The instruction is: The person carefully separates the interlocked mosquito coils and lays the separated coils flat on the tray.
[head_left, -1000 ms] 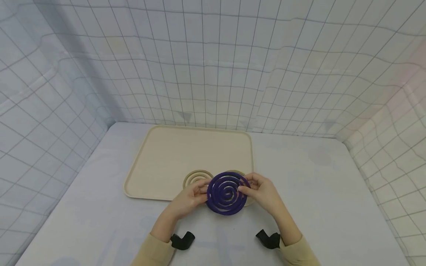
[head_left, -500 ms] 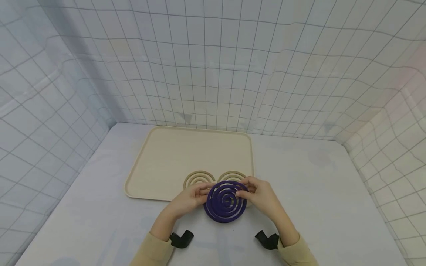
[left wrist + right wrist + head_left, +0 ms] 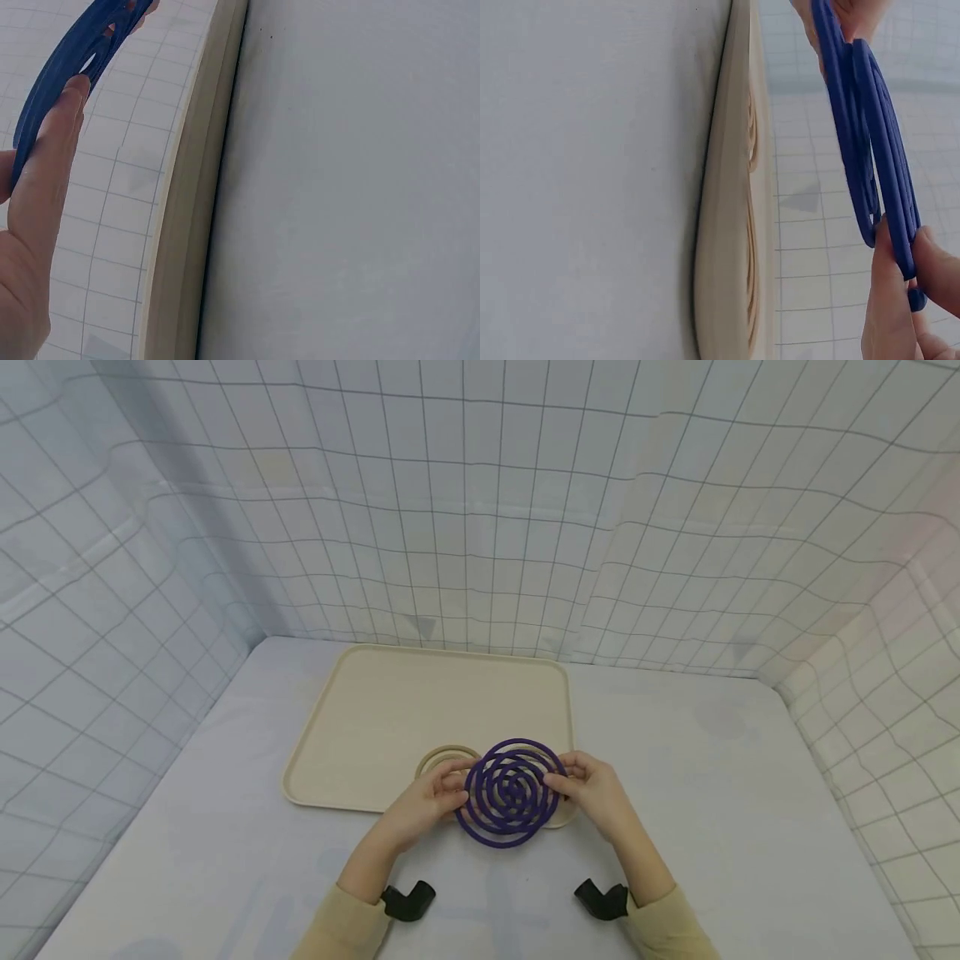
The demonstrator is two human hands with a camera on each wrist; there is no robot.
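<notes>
Two purple-blue mosquito coils overlap between the hands, close over the tray's near edge in the head view. My left hand (image 3: 415, 810) pinches the lower-left coil (image 3: 501, 845) by its left rim, thumb on top. My right hand (image 3: 597, 789) pinches the upper-right coil (image 3: 520, 741) at its right rim between thumb and fingers. Seen edge-on in the right wrist view, the right hand's coil (image 3: 889, 161) and the left hand's coil (image 3: 840, 97) stand side by side with a narrow gap at their lower part. The left wrist view catches only part of a coil (image 3: 52, 86).
A beige tray (image 3: 450, 693) lies on the white table (image 3: 690, 777). Tan coils lie at its near edge: the left one (image 3: 447, 747) shows partly, and another is mostly hidden behind the purple coils. Black curved pieces (image 3: 410, 902) sit at both wrists. Grid-patterned cloth walls surround the table.
The purple coils, earlier nested as one dense spiral, dipped toward me and rose again. They are now shifted apart, one up and right, the other down and left, one in each hand.
</notes>
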